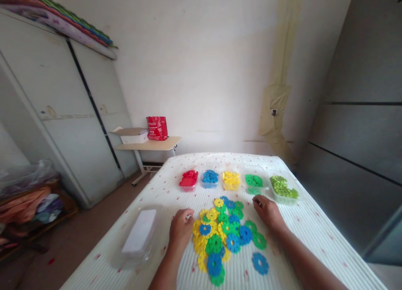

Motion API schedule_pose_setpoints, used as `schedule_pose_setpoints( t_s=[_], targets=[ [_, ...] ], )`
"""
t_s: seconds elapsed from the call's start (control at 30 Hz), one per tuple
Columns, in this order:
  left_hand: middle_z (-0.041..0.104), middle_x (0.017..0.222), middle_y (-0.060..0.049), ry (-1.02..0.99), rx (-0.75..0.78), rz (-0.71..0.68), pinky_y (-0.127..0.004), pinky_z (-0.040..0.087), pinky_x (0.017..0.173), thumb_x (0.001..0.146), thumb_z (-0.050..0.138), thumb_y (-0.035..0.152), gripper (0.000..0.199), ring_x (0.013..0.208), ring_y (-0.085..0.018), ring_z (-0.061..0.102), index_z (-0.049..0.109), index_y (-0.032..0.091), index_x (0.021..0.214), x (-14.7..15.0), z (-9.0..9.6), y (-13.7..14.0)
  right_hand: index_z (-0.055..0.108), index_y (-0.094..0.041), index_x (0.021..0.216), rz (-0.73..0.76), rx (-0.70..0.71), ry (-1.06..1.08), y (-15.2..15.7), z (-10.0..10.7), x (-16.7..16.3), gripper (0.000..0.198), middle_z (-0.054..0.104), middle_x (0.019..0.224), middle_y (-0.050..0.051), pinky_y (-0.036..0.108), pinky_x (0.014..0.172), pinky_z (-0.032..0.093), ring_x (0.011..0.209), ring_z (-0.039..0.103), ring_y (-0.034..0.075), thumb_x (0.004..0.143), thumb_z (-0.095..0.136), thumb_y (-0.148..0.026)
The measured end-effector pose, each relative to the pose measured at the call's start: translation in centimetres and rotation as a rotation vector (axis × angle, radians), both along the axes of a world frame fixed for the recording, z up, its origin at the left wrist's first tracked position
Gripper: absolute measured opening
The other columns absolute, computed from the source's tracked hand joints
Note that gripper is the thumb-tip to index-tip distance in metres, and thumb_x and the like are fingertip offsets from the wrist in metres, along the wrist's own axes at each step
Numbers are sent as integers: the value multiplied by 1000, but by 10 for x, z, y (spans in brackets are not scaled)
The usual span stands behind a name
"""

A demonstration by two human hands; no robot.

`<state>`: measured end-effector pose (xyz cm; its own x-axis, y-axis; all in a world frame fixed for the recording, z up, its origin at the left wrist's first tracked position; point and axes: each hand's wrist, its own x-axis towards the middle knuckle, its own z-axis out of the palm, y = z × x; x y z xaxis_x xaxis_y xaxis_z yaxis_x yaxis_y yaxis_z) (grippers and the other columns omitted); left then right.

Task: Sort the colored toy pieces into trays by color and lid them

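A loose pile of flower-shaped plastic discs in yellow [200, 242], blue [233, 242] and green [215, 243] lies on the bed-like table between my hands. My left hand [181, 228] is at the pile's left edge, its fingers curled in; whatever they may hold is hidden. Beyond the pile's right side, my right hand [266, 211] hovers near the tub of green pieces [253, 181]. Its fingertips are pinched together, and I cannot make out anything in them. One blue disc [260, 263] lies apart, nearer to me.
A row of clear tubs holds red pieces [189, 178], blue pieces [210, 177], yellow pieces [231, 179] and, at far right, light green pieces [283, 187]. To the left stands a clear container [140, 235] with a white block. A side table [150, 145] carries a red bag [157, 128].
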<state>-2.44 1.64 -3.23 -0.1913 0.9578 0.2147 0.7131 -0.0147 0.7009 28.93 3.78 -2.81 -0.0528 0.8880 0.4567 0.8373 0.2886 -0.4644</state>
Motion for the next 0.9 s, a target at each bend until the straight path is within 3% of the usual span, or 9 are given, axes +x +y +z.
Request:
schedule_pose_setpoints(
  t_s=[0.33,0.53,0.9],
  targets=[
    [64,77,-2,85,-70,-95,-22,40,71,68,55,23,17,73,-13,56,67,18,79,3,5,-7,59,-20,80,37,-152,-91,-3,-4,-2,25,64,82,5,26,66,42,74,59,17,79,36,-30],
    [65,80,-3,84,-74,-136,-23,41,69,70,53,24,27,72,-13,57,66,18,93,12,4,-10,61,-20,82,23,-129,-92,-1,-9,-3,26,65,84,5,26,67,42,75,60,18,78,37,-29],
    [65,86,-4,-183,97,-411,-25,47,75,69,46,9,32,79,-13,59,66,18,93,51,0,-24,61,-20,82,27,-122,-82,-1,-9,-2,26,65,85,5,26,69,43,77,60,18,77,37,-28]
  ],
)
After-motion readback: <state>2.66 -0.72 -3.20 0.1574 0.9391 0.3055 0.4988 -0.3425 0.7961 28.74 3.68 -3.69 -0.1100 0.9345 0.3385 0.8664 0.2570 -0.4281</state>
